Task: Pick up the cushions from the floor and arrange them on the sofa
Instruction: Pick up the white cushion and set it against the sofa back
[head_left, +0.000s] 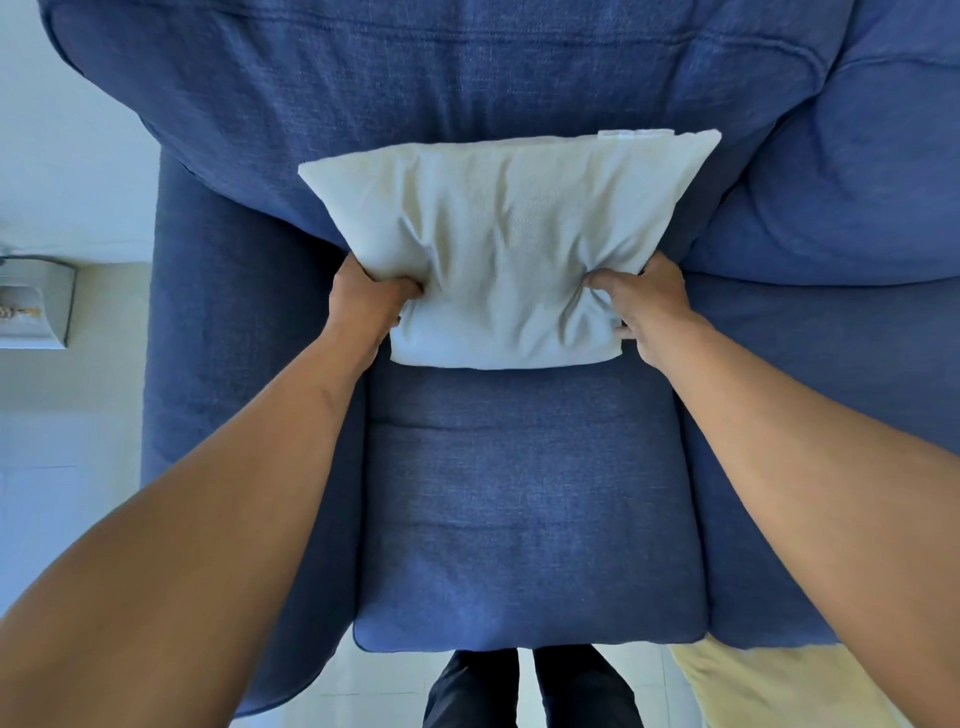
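Observation:
A white cushion (506, 244) leans against the backrest of the blue sofa (524, 499), its lower edge resting on the seat. My left hand (366, 304) grips the cushion's lower left corner, with the fabric bunched under the fingers. My right hand (644, 306) grips the lower right corner in the same way. A pale yellow cushion (779, 686) lies on the floor at the bottom right, partly hidden behind my right forearm and the sofa's front edge.
The sofa's left armrest (218, 415) runs down the left side, and a second seat section (831, 364) extends to the right. My dark-trousered legs (530, 691) stand on the pale tiled floor. A small white stand (39, 306) sits far left.

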